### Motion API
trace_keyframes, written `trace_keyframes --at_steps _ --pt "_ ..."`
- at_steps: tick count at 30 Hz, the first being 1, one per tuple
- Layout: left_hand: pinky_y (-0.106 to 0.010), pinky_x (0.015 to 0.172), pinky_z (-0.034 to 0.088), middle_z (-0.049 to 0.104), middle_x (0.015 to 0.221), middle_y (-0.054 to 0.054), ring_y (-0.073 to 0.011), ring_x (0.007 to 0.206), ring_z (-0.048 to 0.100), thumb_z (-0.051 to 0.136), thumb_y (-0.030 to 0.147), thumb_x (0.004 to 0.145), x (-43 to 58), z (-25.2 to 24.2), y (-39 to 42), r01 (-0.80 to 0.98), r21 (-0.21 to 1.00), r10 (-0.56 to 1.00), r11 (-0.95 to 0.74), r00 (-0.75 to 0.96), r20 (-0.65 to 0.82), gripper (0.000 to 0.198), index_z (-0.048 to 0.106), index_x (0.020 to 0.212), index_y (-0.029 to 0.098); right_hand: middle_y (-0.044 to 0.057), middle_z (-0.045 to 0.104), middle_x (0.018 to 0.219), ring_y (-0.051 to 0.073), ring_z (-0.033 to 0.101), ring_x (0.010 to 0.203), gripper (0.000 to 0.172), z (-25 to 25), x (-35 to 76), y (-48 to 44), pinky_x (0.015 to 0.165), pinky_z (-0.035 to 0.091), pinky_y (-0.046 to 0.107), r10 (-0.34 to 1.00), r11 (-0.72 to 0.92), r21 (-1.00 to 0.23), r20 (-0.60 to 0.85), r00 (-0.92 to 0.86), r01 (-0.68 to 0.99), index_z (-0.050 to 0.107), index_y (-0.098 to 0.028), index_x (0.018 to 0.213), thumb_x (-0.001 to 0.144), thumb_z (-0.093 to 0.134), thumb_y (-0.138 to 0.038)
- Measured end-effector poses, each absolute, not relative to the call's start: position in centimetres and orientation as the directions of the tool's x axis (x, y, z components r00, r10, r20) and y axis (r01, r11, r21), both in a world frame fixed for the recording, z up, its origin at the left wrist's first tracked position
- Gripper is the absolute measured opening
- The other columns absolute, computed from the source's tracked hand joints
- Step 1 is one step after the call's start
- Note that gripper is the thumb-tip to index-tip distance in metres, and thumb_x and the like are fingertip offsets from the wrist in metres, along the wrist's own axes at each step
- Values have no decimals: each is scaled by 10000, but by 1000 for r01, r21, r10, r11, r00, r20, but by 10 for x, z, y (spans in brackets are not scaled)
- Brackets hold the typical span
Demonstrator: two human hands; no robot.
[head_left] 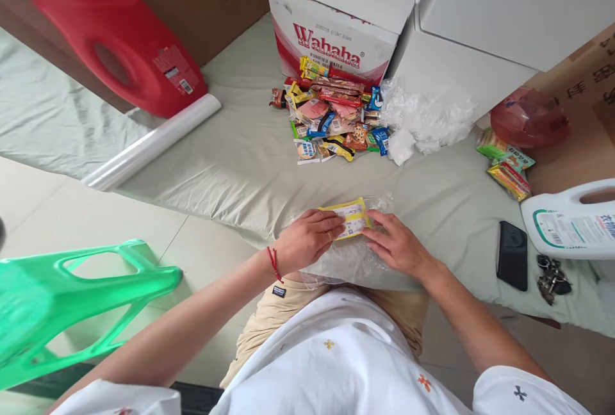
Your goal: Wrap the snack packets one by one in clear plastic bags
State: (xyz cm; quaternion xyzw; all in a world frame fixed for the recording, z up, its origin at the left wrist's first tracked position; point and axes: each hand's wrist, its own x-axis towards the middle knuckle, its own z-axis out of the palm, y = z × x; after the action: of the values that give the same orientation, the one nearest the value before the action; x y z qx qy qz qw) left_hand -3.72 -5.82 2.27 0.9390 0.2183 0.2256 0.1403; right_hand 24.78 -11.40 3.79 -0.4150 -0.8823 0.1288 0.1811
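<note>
One pale green sheet (240,159) runs beneath nearly everything before you, its near edge at your lap, which seems to put its load within your reach. Far off, the Wahaha carton (331,34) stands behind the heap of wrapped snacks (336,107), probably backing it. To the left lies a roll of plastic film (154,143), perhaps laid aside to free your arms. Near you, loose clear plastic (350,262) spreads under both hands. Your left hand (310,237) rests, fingers together, on the left part of the yellow-edged packet (354,221), apparently steadying it; whether it clamps, I cannot tell. Your right hand (396,245), fingers apart, curves toward the packet's right edge, apparently guarding that side. The packet lies on the clear plastic, between your hands.
</note>
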Motion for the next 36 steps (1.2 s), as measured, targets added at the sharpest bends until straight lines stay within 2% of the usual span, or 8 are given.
trace_keyframes --at_steps 5,8,11,16,21,27,32,36 --pt "-440 1022 488 717 1361 -100 -277 1275 637 557 373 1022 -40 11 -65 401 384 533 -832 771 349 345 713 1298 235 158 661 1314 317 610 1162 386 24 246 -162 975 542 535 789 613 -309 186 -586 727 675 -234 1298 964 675 -427" --pt "-435 1002 480 730 1340 -83 -270 1260 644 536 323 1030 -37 13 -69 430 369 552 -824 754 355 317 727 1270 243 118 718 1188 286 629 1073 299 11 239 -181 945 545 504 810 586 -300 180 -559 753 694 -251 1273 992 593 -228" --pt "-426 978 478 733 1338 -73 -264 1251 647 530 274 1029 -35 11 -70 439 361 559 -823 736 381 304 732 1253 235 79 743 1067 257 635 989 383 9 233 -185 889 551 461 822 570 -348 243 -515 745 718 -281 1217 966 521 -70" --pt "-418 970 470 727 1355 -52 -255 1253 639 532 258 1028 -37 13 -69 437 366 559 -822 741 371 314 720 1277 225 69 714 1004 216 636 889 397 30 230 -167 786 570 370 806 588 -449 400 -438 673 656 -286 1300 982 542 -77" --pt "-464 1019 453 703 1396 -39 -261 1283 621 503 162 983 -39 20 -67 429 394 554 -813 779 294 400 704 1317 250 49 683 957 148 654 785 276 45 225 -118 675 522 259 806 552 -399 481 -345 733 677 -280 1219 1042 507 -154" --pt "-511 1113 415 701 1395 -66 -264 1307 619 468 158 1003 -36 23 -66 435 405 560 -804 783 270 375 724 1267 229 53 652 972 168 654 828 255 33 198 -56 708 492 267 932 363 -453 185 -312 815 714 -234 1101 1057 463 -227" --pt "-477 1208 376 712 1368 -76 -209 1327 621 371 117 989 -52 25 -72 346 597 610 -724 725 319 461 656 1333 230 62 633 1013 183 634 815 268 24 185 -47 698 448 285 967 244 -403 26 -255 882 709 -211 1106 1058 448 -244" --pt "-557 1220 345 661 1394 -164 -300 1357 583 477 440 1007 -59 19 -98 362 614 691 -702 555 463 570 447 1521 195 66 629 1047 184 619 786 278 24 182 -53 640 402 292 975 210 -359 4 -223 910 700 -220 1127 1065 431 -253"
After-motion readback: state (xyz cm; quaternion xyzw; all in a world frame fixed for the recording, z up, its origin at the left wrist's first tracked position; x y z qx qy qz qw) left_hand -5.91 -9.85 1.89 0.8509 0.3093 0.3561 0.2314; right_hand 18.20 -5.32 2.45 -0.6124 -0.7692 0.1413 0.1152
